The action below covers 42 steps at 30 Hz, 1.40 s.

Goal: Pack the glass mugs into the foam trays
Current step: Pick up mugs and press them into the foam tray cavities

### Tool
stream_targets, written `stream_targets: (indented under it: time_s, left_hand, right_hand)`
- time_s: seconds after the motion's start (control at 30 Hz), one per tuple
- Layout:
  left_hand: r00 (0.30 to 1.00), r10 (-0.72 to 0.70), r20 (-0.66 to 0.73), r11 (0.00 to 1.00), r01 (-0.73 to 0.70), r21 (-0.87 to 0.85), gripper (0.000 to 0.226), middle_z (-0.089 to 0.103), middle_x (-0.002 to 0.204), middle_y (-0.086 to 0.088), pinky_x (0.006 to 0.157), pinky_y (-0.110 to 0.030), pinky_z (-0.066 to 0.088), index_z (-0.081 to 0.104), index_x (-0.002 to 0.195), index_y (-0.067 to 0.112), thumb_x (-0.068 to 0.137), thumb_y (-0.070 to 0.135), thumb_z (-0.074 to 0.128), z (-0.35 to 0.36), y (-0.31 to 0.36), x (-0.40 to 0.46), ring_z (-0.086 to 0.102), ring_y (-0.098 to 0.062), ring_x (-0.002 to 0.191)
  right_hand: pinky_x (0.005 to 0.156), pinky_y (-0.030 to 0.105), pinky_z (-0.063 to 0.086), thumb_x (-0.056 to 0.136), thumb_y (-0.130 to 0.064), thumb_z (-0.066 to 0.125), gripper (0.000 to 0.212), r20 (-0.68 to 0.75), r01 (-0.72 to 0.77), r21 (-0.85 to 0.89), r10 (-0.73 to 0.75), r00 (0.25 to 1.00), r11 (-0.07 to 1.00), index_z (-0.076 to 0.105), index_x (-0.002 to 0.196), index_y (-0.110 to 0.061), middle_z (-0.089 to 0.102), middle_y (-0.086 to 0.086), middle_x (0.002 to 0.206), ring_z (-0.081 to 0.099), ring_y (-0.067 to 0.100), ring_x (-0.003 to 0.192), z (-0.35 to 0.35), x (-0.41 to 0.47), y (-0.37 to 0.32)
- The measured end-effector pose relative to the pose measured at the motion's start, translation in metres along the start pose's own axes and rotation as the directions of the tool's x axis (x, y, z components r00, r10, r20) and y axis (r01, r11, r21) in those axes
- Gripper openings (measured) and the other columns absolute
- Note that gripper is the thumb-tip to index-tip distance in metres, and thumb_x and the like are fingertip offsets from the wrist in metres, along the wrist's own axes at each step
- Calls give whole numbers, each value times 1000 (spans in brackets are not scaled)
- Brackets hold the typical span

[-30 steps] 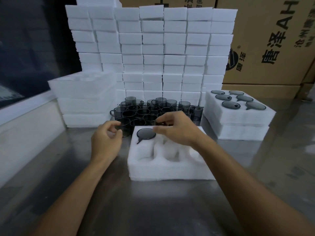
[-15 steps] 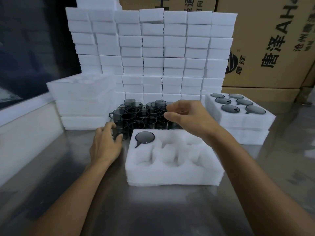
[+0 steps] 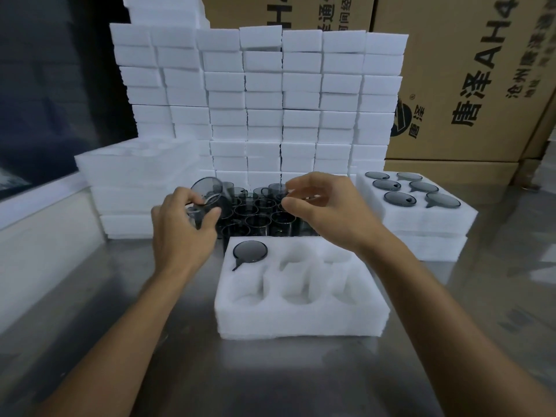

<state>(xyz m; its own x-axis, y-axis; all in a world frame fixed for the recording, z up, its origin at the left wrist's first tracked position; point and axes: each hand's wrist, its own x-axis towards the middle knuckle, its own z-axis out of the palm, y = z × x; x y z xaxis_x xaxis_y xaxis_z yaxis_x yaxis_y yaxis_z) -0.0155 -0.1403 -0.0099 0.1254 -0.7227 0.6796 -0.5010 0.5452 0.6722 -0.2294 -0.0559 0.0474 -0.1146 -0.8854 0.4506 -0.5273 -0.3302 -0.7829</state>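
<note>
A white foam tray (image 3: 301, 323) with several pockets lies in front of me on the steel table. One grey glass mug (image 3: 250, 251) sits upside down in its back-left pocket. Behind the tray stands a cluster of loose grey mugs (image 3: 261, 212). My left hand (image 3: 183, 230) grips one mug (image 3: 210, 194), lifted and tilted above the cluster's left edge. My right hand (image 3: 328, 209) hovers over the right side of the cluster, thumb and fingers pinching what looks like the rim of another mug (image 3: 302, 196).
A filled tray (image 3: 421, 224) with several upturned mugs sits on another tray at the right. Empty trays (image 3: 135, 164) are stacked at the left. A wall of foam blocks (image 3: 301, 100) and cardboard boxes (image 3: 466, 85) close off the back.
My left hand has lifted a mug out of the cluster and tilted it. My right hand moved from the tray back over the mugs and its fingers closed.
</note>
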Motion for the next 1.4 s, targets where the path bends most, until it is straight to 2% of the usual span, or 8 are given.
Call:
stream_targets:
  time_s: [0.17,0.47,0.63,0.77,0.93,1.13,1.3,1.4]
  left_hand:
    - [959,246,138,964,-228,-134,25,60,105,11,81,-48,51,55,89,20,79,14,77,-5,49,5,55,-23,103]
    - [906,370,206,917,-320,-237,30,62,101,8,80,-33,50,58,93,22,75,25,81,-6,88,4,55,-16,103]
    - [932,232,279,913,-109,-392,54,65,107,3,72,-36,57,60,110,26,65,39,86,-11,95,6,61,-14,93]
    - [909,148,389,874,64,-482,57,66,107,-1,86,-45,56,62,121,25,67,30,79,-14,91,9,62,-14,95]
    - [820,67,569,615,415,-671,46,69,115,-7,85,-34,56,64,123,10,77,11,62,-13,79,14,68,-28,105]
    - [751,107,652,537,508,-673,52,70,114,-18,87,-43,57,52,132,19,84,11,69,-6,73,5,66,-33,111]
    - [869,22,495,663,358,-658,52,67,113,-19,84,-40,59,53,125,21,79,7,74,3,80,-4,71,-29,97]
    - [925,45,378,797,195,-572,51,64,114,-9,74,-30,60,56,115,31,79,2,77,8,85,-8,73,-16,88]
  right_hand:
    - [63,18,53,85,-37,75,40,-20,20,38,-19,1000,999,61,122,-36,69,-12,105,70,2,86,1,-4,-7]
    - [81,22,58,88,-22,75,49,3,88,48,-88,996,995,57,133,-23,63,-14,119,69,2,100,-14,-7,-16]
    - [88,34,58,93,-25,69,40,21,38,152,-41,999,988,58,132,-21,70,-1,114,70,10,100,-15,-7,-16]
    - [89,37,58,99,-32,58,32,22,4,166,-8,1000,986,56,131,-26,71,-1,110,71,11,95,-13,-6,-16]
    - [75,28,55,102,-29,53,21,16,-75,339,74,997,938,56,123,-29,72,-7,96,72,11,83,-10,-4,-11]
    - [72,29,54,104,-28,49,17,119,-216,457,182,976,863,57,119,-25,75,0,103,73,13,82,-1,-3,-3]
    - [70,25,51,98,-37,59,16,-1,-179,365,193,981,914,64,110,-28,75,-10,96,72,4,79,2,-2,0]
    - [74,25,52,82,-61,67,44,23,-184,347,187,982,920,65,113,-31,76,-14,98,73,5,86,-4,-2,-5]
